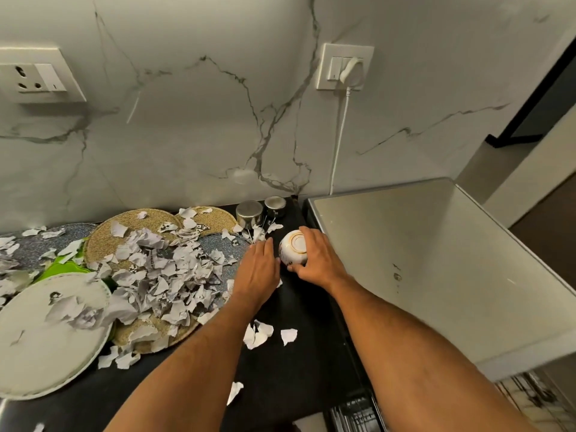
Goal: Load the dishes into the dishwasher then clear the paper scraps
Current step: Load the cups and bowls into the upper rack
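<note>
On the dark counter beside the dishwasher top, an upturned ceramic bowl (293, 248) sits cupped under the right hand (314, 260), fingers curled round its sides; glazed, probably slippery and breakable. Left hand (257, 269) lies flat, fingers together, against paper scraps (162, 269).

White bowl (293, 251) upside down on black counter, torn paper scraps (162, 269) heaped left
</note>
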A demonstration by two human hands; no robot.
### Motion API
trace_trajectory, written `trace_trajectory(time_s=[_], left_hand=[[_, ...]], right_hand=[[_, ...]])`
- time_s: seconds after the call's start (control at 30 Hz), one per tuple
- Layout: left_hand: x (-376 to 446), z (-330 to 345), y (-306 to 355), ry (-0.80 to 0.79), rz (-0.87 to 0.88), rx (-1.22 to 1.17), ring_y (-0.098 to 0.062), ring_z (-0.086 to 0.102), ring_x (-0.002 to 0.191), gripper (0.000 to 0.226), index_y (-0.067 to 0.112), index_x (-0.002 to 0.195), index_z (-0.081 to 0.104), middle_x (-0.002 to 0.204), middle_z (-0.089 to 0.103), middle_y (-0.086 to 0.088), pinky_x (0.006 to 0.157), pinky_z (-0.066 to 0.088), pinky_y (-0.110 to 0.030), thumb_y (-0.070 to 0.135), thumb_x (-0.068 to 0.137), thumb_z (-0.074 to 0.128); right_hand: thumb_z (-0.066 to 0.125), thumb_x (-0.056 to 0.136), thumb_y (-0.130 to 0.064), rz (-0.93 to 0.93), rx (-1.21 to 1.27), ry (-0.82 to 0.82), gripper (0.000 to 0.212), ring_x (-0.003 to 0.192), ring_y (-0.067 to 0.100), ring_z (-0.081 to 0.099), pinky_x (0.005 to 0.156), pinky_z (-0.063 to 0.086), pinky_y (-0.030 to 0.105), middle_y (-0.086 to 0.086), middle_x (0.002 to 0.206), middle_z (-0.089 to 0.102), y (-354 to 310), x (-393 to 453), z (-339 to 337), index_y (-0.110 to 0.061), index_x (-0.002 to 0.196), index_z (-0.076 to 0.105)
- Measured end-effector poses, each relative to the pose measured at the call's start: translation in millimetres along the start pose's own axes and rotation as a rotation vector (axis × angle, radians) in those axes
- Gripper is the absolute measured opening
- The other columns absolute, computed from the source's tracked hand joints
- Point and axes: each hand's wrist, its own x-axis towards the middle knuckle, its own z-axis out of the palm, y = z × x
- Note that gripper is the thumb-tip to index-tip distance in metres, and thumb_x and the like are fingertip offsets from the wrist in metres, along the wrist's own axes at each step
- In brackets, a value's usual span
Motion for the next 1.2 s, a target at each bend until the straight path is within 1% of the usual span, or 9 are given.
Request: trace_trajectory(time_s=[0.1, 0.17, 0.37, 0.53, 0.63, 0.87, 1.03, 1.13, 1.2], left_hand=[[-15.1, -7.8, 17.4, 0.007, 0.044, -0.012, -0.029, 0.046, 0.133, 0.055, -0.002, 0.149, 0.035, 0.144, 0.049, -0.019, 0.115, 0.034, -0.038, 0.026, 0.102, 0.046], [-45.2, -17.1, 36.2, 0.015, 0.1, -0.032, -0.03, 0.047, 0.133, 0.055, -0.003, 0.148, 0.036, 0.144, 0.05, -0.02, 0.114, 0.035, -0.038, 0.023, 0.101, 0.048], [-118.5, -18.5, 95.2, -0.002, 0.266, -0.104, -0.033, 0.055, 0.121, 0.05, -0.005, 0.142, 0.045, 0.135, 0.057, -0.021, 0.11, 0.039, -0.042, 0.017, 0.098, 0.053], [-156.1, 1.0, 153.2, -0.042, 0.39, -0.201, -0.031, 0.057, 0.117, 0.043, 0.001, 0.137, 0.051, 0.13, 0.061, -0.015, 0.107, 0.041, -0.039, 0.022, 0.101, 0.05], [-172.4, 15.1, 193.1, -0.069, 0.478, -0.229, -0.026, 0.055, 0.119, 0.041, 0.005, 0.137, 0.05, 0.131, 0.059, -0.011, 0.109, 0.041, -0.036, 0.027, 0.102, 0.047], [-187.7, 51.1, 293.1, -0.181, 0.619, -0.269, -0.022, 0.047, 0.13, 0.047, 0.006, 0.146, 0.038, 0.143, 0.051, -0.01, 0.115, 0.036, -0.035, 0.028, 0.104, 0.045], [-187.9, 99.1, 360.7, -0.268, 0.681, -0.28, -0.024, 0.047, 0.129, 0.049, 0.008, 0.147, 0.037, 0.144, 0.049, -0.01, 0.114, 0.036, -0.038, 0.03, 0.104, 0.044], [-193.7, 135.5, 401.4, -0.313, 0.734, -0.255, -0.026, 0.049, 0.125, 0.05, 0.007, 0.146, 0.037, 0.141, 0.051, -0.012, 0.112, 0.038, -0.04, 0.031, 0.104, 0.044], [-199.1, 162.5, 427.0, -0.358, 0.75, -0.244, -0.024, 0.049, 0.124, 0.05, 0.008, 0.147, 0.035, 0.14, 0.05, -0.011, 0.111, 0.04, -0.038, 0.032, 0.104, 0.044]], right_hand=[[0.088, 0.07, -0.043, 0.024, -0.002, 0.018, 0.104, 0.139, 0.022, 0.034, 0.115, 0.038, 0.036, 0.004, 0.149, 0.037, -0.4, -29.7, -13.1, -0.019, 0.153, 0.029], [0.088, 0.071, -0.043, 0.043, -0.023, 0.055, 0.103, 0.138, 0.022, 0.035, 0.113, 0.04, 0.037, 0.003, 0.148, 0.037, -5.2, -72.4, -24.7, -0.021, 0.152, 0.028], [0.087, 0.073, -0.042, 0.132, -0.048, 0.086, 0.103, 0.135, 0.023, 0.037, 0.109, 0.044, 0.034, 0.004, 0.147, 0.038, -2.6, -187.8, -50.3, -0.021, 0.154, 0.026], [0.085, 0.074, -0.041, 0.249, -0.069, 0.158, 0.102, 0.132, 0.024, 0.038, 0.107, 0.045, 0.037, 0.006, 0.144, 0.038, 26.7, -266.8, -72.7, -0.02, 0.155, 0.027], [0.082, 0.075, -0.043, 0.306, -0.106, 0.186, 0.099, 0.13, 0.026, 0.039, 0.105, 0.046, 0.039, 0.009, 0.144, 0.039, 47.8, -304.8, -91.3, -0.018, 0.155, 0.028], [0.08, 0.075, -0.035, 0.455, -0.106, 0.296, 0.093, 0.128, 0.026, 0.039, 0.102, 0.049, 0.043, 0.007, 0.14, 0.04, 117.7, -372.4, -128.7, -0.02, 0.152, 0.03], [0.079, 0.073, -0.034, 0.567, -0.093, 0.35, 0.094, 0.132, 0.026, 0.039, 0.104, 0.048, 0.042, 0.007, 0.142, 0.04, 184.6, -414.4, -139.7, -0.02, 0.152, 0.032], [0.08, 0.072, -0.037, 0.649, -0.097, 0.368, 0.094, 0.129, 0.026, 0.04, 0.102, 0.045, 0.037, 0.007, 0.141, 0.042, 227.6, -440.4, -140.9, -0.018, 0.152, 0.034], [0.08, 0.073, -0.038, 0.705, -0.076, 0.364, 0.093, 0.127, 0.025, 0.042, 0.102, 0.045, 0.036, 0.007, 0.14, 0.043, 258.4, -453.3, -138.8, -0.017, 0.151, 0.035]])
